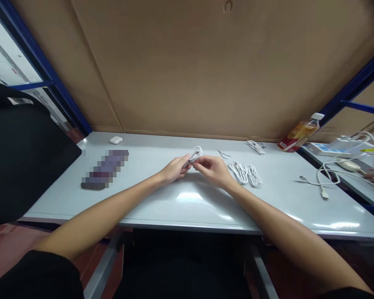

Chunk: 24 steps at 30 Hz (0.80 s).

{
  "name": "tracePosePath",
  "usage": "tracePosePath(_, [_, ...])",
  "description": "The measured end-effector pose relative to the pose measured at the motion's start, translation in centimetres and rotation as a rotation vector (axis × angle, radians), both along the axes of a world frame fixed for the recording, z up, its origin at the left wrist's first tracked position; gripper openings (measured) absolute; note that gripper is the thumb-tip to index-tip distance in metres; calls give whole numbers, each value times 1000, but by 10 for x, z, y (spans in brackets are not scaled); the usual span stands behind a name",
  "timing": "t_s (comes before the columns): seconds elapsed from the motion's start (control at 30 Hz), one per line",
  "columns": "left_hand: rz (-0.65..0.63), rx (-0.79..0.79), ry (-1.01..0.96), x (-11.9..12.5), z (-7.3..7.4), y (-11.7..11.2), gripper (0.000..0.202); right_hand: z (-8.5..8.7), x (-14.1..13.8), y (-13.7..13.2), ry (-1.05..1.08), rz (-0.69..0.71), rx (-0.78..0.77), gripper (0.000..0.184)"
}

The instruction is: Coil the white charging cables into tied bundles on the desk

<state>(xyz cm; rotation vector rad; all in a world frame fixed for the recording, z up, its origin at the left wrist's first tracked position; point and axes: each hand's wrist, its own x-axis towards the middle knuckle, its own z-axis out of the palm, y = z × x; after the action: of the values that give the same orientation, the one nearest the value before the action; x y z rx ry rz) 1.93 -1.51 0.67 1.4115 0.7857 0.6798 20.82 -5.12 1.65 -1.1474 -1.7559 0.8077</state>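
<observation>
Inside left grip (176,169), coiled white cable (195,154)

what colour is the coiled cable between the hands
White: the coiled cable shows best in the head view, held between the left hand and right hand.

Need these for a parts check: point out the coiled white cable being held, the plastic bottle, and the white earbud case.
Coiled white cable (195,154), head view, on its looped top end.
Plastic bottle (300,135), head view, on its red and yellow label.
White earbud case (116,140), head view, on its top.
</observation>
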Motion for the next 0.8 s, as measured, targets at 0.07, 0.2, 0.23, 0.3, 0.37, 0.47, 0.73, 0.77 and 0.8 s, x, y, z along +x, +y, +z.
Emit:
tracePosePath(0.07, [34, 7, 1, 1, 3, -4, 48, 0, -1, 0, 6, -38, 10, 20])
tracePosePath(0.2, [52, -12, -2, 2, 8, -10, 36, 2, -1, 0, 26, -79, -4, 18])
tracePosePath(0.23, [44, -25, -9, 2, 8, -10, 36, 3, 0, 0, 29, -79, -13, 19])
tracePosePath(0.3, [18, -48, -38, 2, 6, -9, 38, 3, 0, 1, 45, -78, -39, 20])
tracePosePath(0.37, [-1, -66, -79, 2, 3, -7, 41, 4, -1, 1, 69, -85, -70, 21])
tracePosePath(0.47, [-10, -69, -115, 2, -1, -5, 45, 5, -1, 1, 134, -87, -152, 23])
tracePosePath(0.73, [-25, 3, -174, 4, -1, -7, 51, 3, -1, 3, 486, 66, -503, 32])
tracePosePath(0.77, [-31, 12, -180, 4, -1, -7, 51, 2, 0, 3, 486, 89, -537, 32])
tracePosePath(0.8, [-40, 18, -181, 4, -1, -7, 51, 2, 0, 2, 481, 113, -558, 31])
